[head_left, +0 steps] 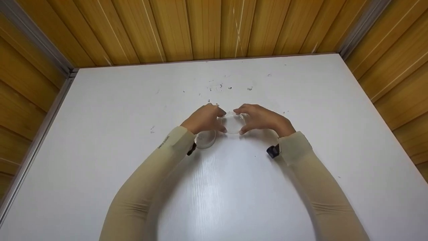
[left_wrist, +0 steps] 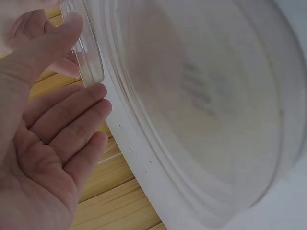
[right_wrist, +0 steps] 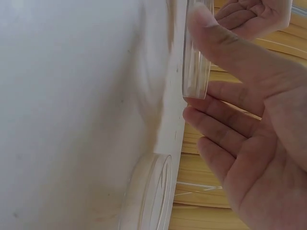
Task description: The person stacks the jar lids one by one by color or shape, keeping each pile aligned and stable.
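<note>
A clear round petri dish (head_left: 233, 124) lies between my two hands in the head view, its flat face upward. My left hand (head_left: 206, 118) holds its left side, thumb on the near rim and fingers toward the far rim. My right hand (head_left: 262, 117) grips the right side the same way. In the right wrist view the thumb lies over the dish wall (right_wrist: 195, 76), with fingertips at its lower end. A second clear petri dish (head_left: 205, 140) sits on the table by my left wrist, partly hidden under that hand. It looms large in the left wrist view.
The white table (head_left: 240, 187) carries small dark marks (head_left: 230, 88) beyond the hands. Yellow wood-look panels (head_left: 204, 30) stand along its back and sides, with metal posts at the corners. A black wrist strap (head_left: 273, 151) shows at the right sleeve.
</note>
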`<move>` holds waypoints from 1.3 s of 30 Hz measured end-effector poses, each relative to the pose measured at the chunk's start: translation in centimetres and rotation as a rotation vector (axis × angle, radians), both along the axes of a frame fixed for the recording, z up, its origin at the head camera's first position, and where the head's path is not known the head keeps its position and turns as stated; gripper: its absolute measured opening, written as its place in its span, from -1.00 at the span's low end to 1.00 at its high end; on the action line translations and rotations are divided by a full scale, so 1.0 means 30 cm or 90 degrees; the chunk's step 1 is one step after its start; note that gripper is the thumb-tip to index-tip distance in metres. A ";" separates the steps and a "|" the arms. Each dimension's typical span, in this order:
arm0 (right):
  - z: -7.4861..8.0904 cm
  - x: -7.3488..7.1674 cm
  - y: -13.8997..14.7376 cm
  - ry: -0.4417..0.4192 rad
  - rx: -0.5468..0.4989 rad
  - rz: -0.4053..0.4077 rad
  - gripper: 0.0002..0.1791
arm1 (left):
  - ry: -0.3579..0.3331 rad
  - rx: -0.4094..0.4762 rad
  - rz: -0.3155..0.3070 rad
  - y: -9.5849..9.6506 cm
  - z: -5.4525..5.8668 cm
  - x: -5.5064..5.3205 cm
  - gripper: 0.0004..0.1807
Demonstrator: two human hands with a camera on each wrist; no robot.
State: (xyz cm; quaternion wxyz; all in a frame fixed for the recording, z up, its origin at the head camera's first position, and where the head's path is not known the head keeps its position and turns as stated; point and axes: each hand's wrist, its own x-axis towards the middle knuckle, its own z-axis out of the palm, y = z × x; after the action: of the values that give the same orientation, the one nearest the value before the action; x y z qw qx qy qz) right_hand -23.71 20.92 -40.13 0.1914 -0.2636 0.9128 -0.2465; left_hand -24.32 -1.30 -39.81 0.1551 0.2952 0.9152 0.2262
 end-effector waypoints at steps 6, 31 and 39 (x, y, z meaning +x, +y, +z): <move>-0.006 0.017 0.005 0.022 0.010 0.015 -0.12 | -0.002 -0.023 0.002 0.013 -0.003 0.021 -0.47; -0.049 0.035 -0.015 0.060 0.023 0.038 -0.16 | 0.061 -0.061 -0.031 0.027 -0.019 0.050 -0.67; -0.052 0.042 -0.015 0.050 0.015 0.029 -0.14 | 0.069 -0.076 -0.054 0.019 -0.015 0.052 -0.61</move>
State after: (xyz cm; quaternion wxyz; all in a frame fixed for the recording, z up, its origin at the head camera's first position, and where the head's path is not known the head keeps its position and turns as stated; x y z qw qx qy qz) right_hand -22.46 20.46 -41.70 0.1641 -0.2914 0.9162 -0.2206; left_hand -22.77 -0.73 -40.28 0.1323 0.3357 0.9208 0.1484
